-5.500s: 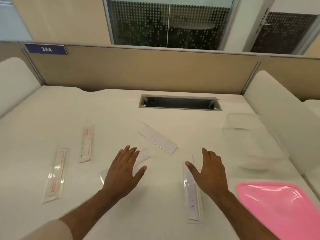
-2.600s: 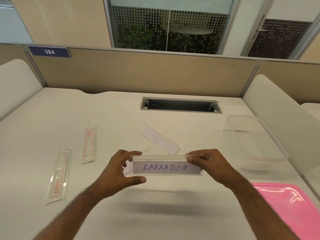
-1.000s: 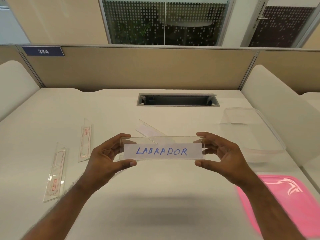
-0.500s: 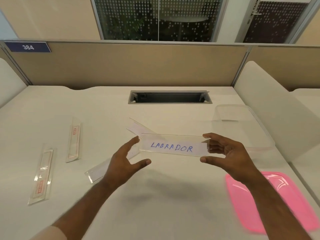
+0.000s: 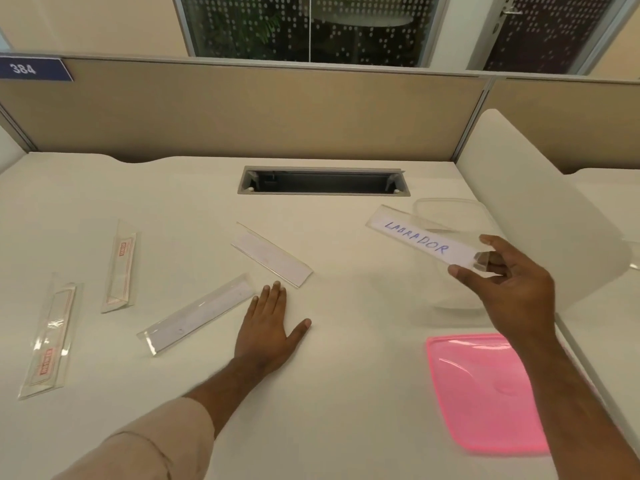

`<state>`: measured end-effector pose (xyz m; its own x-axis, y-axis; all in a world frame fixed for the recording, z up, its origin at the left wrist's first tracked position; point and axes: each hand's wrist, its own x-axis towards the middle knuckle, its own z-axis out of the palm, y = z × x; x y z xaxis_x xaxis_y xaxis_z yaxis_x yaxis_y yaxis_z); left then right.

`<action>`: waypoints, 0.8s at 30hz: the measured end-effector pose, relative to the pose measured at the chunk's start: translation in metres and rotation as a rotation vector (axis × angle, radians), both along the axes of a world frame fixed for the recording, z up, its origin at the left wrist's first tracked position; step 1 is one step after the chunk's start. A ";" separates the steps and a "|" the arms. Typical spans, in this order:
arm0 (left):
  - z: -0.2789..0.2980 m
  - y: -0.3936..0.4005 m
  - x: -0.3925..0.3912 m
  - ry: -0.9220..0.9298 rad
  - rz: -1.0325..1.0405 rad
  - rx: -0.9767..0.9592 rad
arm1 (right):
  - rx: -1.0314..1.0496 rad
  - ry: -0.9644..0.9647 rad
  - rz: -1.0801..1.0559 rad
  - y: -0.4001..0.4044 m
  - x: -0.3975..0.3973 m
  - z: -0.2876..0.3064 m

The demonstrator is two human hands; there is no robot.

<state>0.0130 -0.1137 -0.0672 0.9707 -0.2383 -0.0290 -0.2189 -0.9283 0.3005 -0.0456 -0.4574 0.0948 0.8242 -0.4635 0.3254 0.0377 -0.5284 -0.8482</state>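
Observation:
My right hand (image 5: 509, 289) pinches one end of a clear acrylic name holder (image 5: 420, 239) with a white slip reading LABRADOR, held in the air over the near rim of a clear plastic container (image 5: 450, 206). My left hand (image 5: 268, 329) lies flat on the white desk (image 5: 346, 393), fingers straight, its fingertips close to another clear holder (image 5: 199, 313) lying at an angle. A third holder (image 5: 272, 254) lies just beyond those fingertips.
Two more clear holders with red print lie at the left, one (image 5: 121, 266) farther and one (image 5: 48, 337) nearer. A pink lid (image 5: 485, 393) lies at the near right. A cable slot (image 5: 323, 181) opens at the desk's back, before a tan partition.
My left hand let go of the LABRADOR holder and came down flat on the desk. My right hand carried the holder to the right, over the clear container.

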 end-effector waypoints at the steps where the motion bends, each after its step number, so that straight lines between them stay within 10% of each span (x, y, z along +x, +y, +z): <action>1: -0.001 0.000 0.001 -0.002 0.000 0.010 | -0.035 -0.002 -0.041 -0.006 0.000 0.002; 24: -0.006 0.000 0.003 -0.024 0.014 0.060 | -0.365 0.370 -0.327 -0.027 0.067 -0.023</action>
<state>0.0162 -0.1140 -0.0736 0.9745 -0.2235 -0.0195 -0.2126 -0.9475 0.2387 0.0216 -0.4843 0.0713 0.7467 -0.6241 0.2301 -0.4379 -0.7216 -0.5362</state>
